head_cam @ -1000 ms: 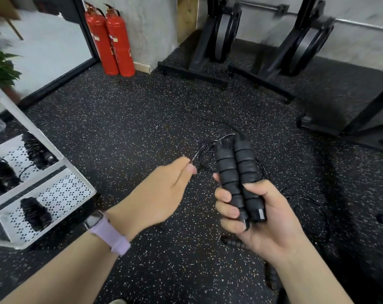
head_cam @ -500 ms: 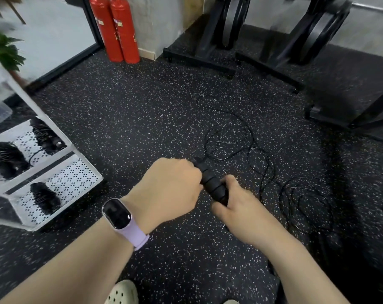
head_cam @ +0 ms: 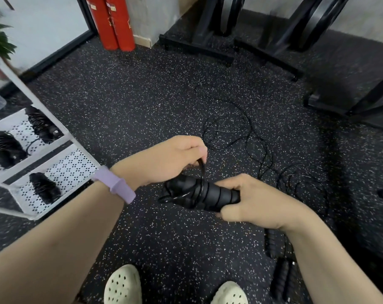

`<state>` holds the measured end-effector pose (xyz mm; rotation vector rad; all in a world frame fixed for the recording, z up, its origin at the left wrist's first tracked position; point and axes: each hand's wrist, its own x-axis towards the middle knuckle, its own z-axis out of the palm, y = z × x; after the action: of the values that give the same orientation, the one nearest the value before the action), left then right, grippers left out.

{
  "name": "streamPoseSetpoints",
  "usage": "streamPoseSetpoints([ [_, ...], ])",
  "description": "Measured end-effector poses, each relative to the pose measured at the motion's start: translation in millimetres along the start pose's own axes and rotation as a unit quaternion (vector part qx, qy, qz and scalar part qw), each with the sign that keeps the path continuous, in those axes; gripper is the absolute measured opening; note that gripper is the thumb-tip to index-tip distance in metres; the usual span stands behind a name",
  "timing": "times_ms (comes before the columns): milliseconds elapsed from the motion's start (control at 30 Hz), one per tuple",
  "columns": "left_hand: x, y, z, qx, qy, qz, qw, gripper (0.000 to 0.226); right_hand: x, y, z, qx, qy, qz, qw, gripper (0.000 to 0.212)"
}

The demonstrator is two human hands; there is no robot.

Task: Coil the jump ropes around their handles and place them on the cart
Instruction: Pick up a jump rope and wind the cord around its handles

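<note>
My right hand grips the two black ribbed jump rope handles, held together and lying sideways in front of me. My left hand pinches the thin black rope just above the handles' free end, where a few turns of rope wrap round them. The slack of the rope lies in loose loops on the floor beyond my hands. A white cart stands at the left; coiled black jump ropes lie on its perforated shelves.
More black handles lie on the speckled rubber floor under my right forearm. Two red fire extinguishers stand at the back wall. Black gym machine frames and a rack base line the back and right. My shoes show at the bottom.
The handles have swung from upright to sideways in my right hand. My left hand carried the rope over and round them, and turns of rope now sit on the handles.
</note>
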<state>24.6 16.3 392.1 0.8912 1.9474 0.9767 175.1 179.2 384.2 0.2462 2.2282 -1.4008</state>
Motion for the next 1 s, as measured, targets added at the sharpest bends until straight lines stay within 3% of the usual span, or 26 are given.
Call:
streamPoseSetpoints([
  [100,0,5,-2,-0.188,-0.055,-0.013,0.981,0.022,-5,-5,-3,0.077,-0.018,-0.053,0.995,0.016],
  [167,0,7,-1,-0.258,-0.057,0.021,0.964,0.023,-7,-5,-5,0.159,-0.017,-0.087,0.983,0.019],
  [233,1,7,2,-0.293,-0.033,0.061,0.954,0.018,-7,-3,-5,0.21,0.0,-0.12,0.97,0.015],
  [300,7,3,6,-0.291,0.042,0.025,0.955,0.026,-4,0,-2,0.239,0.021,-0.145,0.96,0.015],
  [400,13,0,12,-0.147,0.094,-0.061,0.983,0.024,2,0,1,0.323,0.089,-0.172,0.926,0.021],
  [467,13,1,18,0.026,0.115,-0.056,0.991,0.052,7,2,-5,0.385,0.168,-0.15,0.895,0.025],
  [600,5,2,18,0.202,0.203,0.005,0.958,0.055,11,9,-18,0.377,0.299,-0.039,0.876,0.029],
  [733,3,-1,16,0.336,0.273,0.008,0.901,0.056,12,17,-17,0.293,0.336,0.038,0.894,0.028],
  [833,1,7,18,0.355,0.346,-0.041,0.867,0.061,11,19,-16,0.281,0.349,0.057,0.892,0.024],
  [900,1,12,19,0.34,0.366,-0.047,0.865,0.059,10,21,-17,0.273,0.36,0.057,0.891,0.019],
  [1000,1,15,21,0.332,0.363,-0.015,0.871,0.046,9,27,-17,0.158,0.357,0.08,0.917,0.016],
])
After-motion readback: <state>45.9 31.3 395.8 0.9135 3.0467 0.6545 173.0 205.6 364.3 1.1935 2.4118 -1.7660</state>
